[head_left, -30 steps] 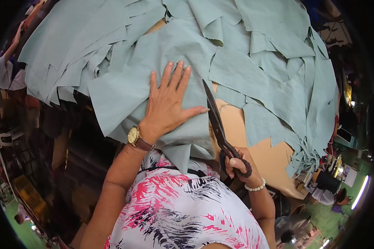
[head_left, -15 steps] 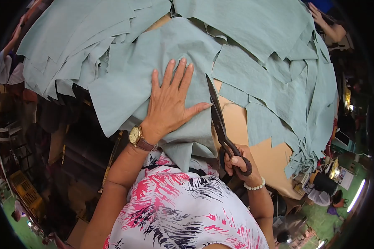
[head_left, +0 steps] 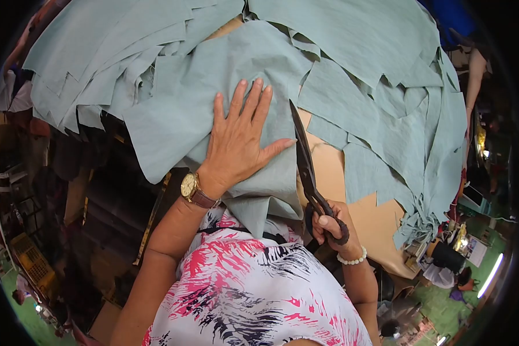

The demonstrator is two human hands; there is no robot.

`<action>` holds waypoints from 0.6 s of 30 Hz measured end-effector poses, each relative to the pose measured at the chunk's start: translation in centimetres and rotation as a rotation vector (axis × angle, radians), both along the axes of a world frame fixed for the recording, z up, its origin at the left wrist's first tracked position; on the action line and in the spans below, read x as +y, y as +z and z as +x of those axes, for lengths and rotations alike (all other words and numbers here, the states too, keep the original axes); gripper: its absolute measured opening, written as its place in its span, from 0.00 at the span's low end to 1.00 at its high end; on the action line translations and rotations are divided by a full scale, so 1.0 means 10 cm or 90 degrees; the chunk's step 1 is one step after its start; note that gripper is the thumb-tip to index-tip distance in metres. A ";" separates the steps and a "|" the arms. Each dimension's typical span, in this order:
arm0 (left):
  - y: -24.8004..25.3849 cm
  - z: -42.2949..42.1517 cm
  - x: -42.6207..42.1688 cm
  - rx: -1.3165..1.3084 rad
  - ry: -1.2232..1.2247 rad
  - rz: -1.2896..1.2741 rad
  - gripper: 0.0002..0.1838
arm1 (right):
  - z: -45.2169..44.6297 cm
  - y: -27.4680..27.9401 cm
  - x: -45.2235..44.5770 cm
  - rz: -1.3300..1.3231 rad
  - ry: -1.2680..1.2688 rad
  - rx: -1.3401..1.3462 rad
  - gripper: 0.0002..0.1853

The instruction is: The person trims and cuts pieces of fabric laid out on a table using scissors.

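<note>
1. The grey-green fabric piece lies beneath the left hand, which is spread flat, fingers apart, palm down on it.
2. It looks light, thin and limp, likely to crease or slip; a flat palm should steady it, while a pinch near a free corner should suit lifting.
3. Just right of the piece, the right hand is closed around the handles of the long black metal scissors. They look rigid and fairly heavy, best held by the loops.
4. Right of the piece, jagged grey-green offcuts overlap a tan, smooth-topped table.
5. Well apart, lower left of the piece, is a yellow slatted plastic crate; its contents cannot be told.
</note>
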State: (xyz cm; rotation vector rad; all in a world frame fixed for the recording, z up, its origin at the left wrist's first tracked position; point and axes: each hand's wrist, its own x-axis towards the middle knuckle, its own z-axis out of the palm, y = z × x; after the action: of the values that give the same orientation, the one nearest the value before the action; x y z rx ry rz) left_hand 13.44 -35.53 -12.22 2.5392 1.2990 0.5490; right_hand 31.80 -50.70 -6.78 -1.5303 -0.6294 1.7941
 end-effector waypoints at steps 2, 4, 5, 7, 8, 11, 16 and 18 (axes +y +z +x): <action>0.00 0.00 0.00 0.001 0.000 0.001 0.44 | 0.01 0.00 -0.01 -0.003 0.004 -0.012 0.21; 0.00 0.00 0.00 0.003 0.002 0.000 0.44 | 0.01 0.01 0.00 -0.003 0.011 -0.024 0.21; 0.00 0.00 0.00 0.004 0.003 0.001 0.44 | 0.01 0.02 0.00 -0.003 0.014 -0.030 0.21; 0.00 0.00 0.00 0.006 0.003 0.003 0.44 | 0.05 -0.01 -0.02 -0.005 0.007 -0.001 0.17; 0.00 0.01 0.00 0.004 0.003 0.004 0.44 | 0.07 -0.02 -0.03 -0.005 0.004 0.014 0.15; -0.01 0.00 0.00 0.002 0.005 0.007 0.44 | 0.08 0.01 -0.02 -0.021 0.003 0.012 0.14; -0.01 0.01 0.00 0.006 0.005 0.006 0.44 | 0.08 0.04 0.00 -0.026 0.007 0.005 0.14; 0.00 0.01 0.00 0.008 0.005 0.005 0.44 | 0.08 0.04 0.00 -0.029 0.009 -0.002 0.14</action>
State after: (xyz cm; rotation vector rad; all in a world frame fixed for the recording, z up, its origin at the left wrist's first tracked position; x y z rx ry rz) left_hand 13.51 -35.55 -12.24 2.5487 1.3148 0.5422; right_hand 32.60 -50.68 -6.36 -1.5628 -0.6060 1.8284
